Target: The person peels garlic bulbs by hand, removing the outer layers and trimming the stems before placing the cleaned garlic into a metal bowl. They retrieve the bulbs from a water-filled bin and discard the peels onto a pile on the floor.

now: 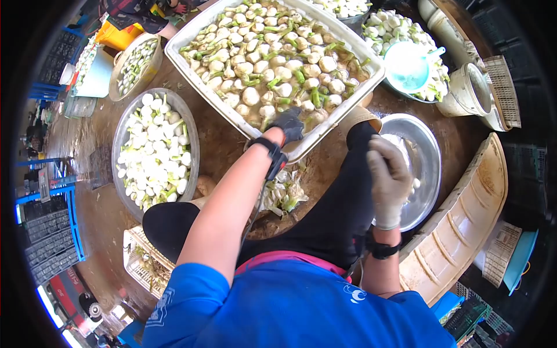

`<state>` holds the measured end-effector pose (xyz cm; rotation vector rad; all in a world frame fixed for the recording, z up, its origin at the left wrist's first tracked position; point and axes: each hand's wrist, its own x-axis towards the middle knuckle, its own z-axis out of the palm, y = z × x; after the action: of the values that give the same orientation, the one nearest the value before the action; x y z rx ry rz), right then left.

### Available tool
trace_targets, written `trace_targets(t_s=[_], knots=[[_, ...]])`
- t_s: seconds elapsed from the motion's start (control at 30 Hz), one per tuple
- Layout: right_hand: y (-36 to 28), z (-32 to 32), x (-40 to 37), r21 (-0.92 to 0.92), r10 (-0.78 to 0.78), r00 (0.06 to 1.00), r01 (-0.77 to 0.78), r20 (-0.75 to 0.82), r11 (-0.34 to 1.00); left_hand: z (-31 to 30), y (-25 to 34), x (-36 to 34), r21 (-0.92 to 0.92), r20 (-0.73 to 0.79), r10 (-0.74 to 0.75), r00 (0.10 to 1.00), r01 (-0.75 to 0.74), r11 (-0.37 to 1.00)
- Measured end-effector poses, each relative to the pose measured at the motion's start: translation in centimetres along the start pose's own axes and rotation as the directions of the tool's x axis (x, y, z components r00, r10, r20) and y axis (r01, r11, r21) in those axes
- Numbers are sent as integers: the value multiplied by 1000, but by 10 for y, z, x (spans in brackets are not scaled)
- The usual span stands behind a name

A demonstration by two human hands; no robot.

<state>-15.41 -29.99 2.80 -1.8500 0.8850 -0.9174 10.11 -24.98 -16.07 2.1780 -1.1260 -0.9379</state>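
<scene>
A large white tub [200,103] holds muddy water and many pale garlic-like bulbs with short green stems. My left hand [288,124], in a dark glove, reaches over the tub's near edge among the bulbs; its fingers are mostly hidden. In a whitish glove, my right hand [389,180] hangs beside my thigh, in front of a metal basin [426,174]. Its fingers are curled inward, and what they hold, if anything, does not show. A few white bulbs lie in the basin, partly behind that hand.
A round tub [120,130] of clean white bulbs stands at left. Peeled skins [284,194] lie on the floor between my legs. Behind the basin, a light-blue dipper [409,66] rests on another bulb heap. A long cream trough [464,214] lies at right. Another person's arm [168,30] shows at upper left.
</scene>
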Motion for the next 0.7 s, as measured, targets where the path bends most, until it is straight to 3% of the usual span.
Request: trace_targets(t_s=[0.03,0.07,0.13,0.23,0.27,0.3,0.37,0.4,0.43,0.5,0.53,0.57,0.6,0.63,0.67,0.7], knots=[[2,10,-1,45,-27,999,25,46,999,5,6,15,199,70,-43,997,28,980],[-2,17,-4,81,2,996,-10,88,997,9,8,26,198,72,-36,997,21,980],[-10,27,-9,127,27,987,-48,161,991,20,11,42,386,356,-29,934,-119,915],[-14,31,-17,120,137,952,-175,274,977,29,-10,50,324,473,-19,881,-154,933],[-10,34,-21,122,140,952,-178,272,976,33,-16,36,189,268,38,963,-92,978],[-3,40,-24,155,143,946,-195,292,969,32,-19,30,191,261,36,965,-88,978],[-3,47,-22,192,131,938,-199,321,961,20,-13,19,385,348,27,937,-170,907],[-6,48,-22,203,105,940,-178,325,963,16,-11,11,455,339,129,932,-282,845],[-8,48,-22,214,83,942,-159,326,964,10,-7,1,453,335,130,933,-281,846],[-14,44,-24,209,114,933,-194,342,958,-10,12,-29,95,258,38,966,-64,993],[-16,43,-25,208,142,923,-227,358,951,-23,24,-54,-6,214,99,972,-100,995],[-14,42,-27,213,138,923,-225,359,951,-38,33,-79,24,283,186,941,-201,979],[-10,41,-29,174,113,923,-188,367,967,-39,28,-100,12,373,186,909,-205,979],[-7,39,-32,134,92,922,-152,375,979,-54,41,-128,160,475,160,865,-263,951],[-10,36,-33,118,172,885,-244,432,963,-51,15,-145,25,502,317,805,-379,925],[-9,39,-35,122,174,885,-249,433,961,-59,6,-161,40,491,459,740,-546,837]])
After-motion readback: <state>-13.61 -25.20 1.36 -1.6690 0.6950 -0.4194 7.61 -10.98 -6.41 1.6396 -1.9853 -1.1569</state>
